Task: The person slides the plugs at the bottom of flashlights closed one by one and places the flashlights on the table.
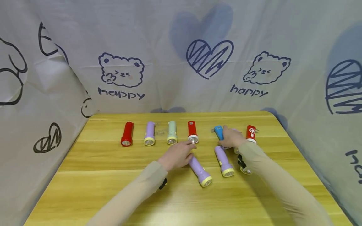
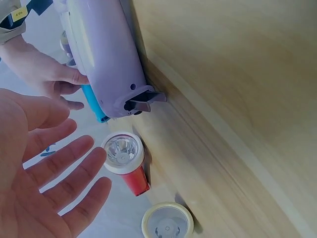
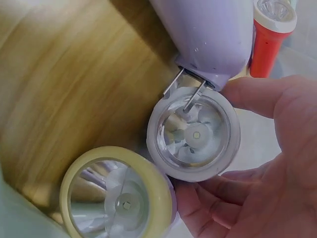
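My right hand (image 1: 232, 138) grips a blue flashlight (image 1: 218, 132) near the back of the table, its plug prongs sticking out at the far end. In the right wrist view thumb and fingers pinch the white-rimmed head (image 3: 233, 134) of it. Just in front lies a purple flashlight (image 1: 223, 160) with a yellow rim, prongs folded out toward that head. My left hand (image 1: 176, 155) hovers beside another purple flashlight (image 1: 199, 169), lying slanted. Its fingers (image 2: 74, 168) are spread and hold nothing. Prongs (image 2: 143, 100) stick out of this flashlight's tail.
Along the back stand in a row a red flashlight (image 1: 128, 133), a purple one (image 1: 150, 133), a green one (image 1: 172, 132) and a white-rimmed red one (image 1: 192, 130). Another red flashlight (image 1: 251, 133) lies at right, and more are partly hidden under my right arm. A printed curtain (image 1: 164, 62) encloses the table.
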Action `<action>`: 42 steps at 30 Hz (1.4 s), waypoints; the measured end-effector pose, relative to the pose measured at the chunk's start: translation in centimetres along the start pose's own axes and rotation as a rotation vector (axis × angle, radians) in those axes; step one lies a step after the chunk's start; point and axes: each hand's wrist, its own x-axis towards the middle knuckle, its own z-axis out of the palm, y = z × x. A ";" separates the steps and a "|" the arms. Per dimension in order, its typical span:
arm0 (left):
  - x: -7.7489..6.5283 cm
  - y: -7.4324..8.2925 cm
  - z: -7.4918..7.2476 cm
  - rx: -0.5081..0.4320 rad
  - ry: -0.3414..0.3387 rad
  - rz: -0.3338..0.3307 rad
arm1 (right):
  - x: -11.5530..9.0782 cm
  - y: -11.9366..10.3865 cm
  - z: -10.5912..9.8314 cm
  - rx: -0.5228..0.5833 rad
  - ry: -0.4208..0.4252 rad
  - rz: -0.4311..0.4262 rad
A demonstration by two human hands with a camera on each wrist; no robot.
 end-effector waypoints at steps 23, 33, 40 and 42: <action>-1.0 -0.9 -0.7 -0.028 -0.021 -0.053 | -0.2 0.1 0.3 0.179 0.010 0.015; -1.6 -1.2 -1.0 -0.054 -0.003 -0.052 | -1.5 -0.3 0.1 0.481 0.034 0.029; -1.9 -1.7 -1.4 -0.098 0.030 -0.047 | -2.2 -0.7 -0.4 0.824 -0.022 0.043; -2.0 -1.8 -1.5 -0.104 0.030 -0.050 | -2.3 -1.0 -0.5 0.929 -0.030 0.039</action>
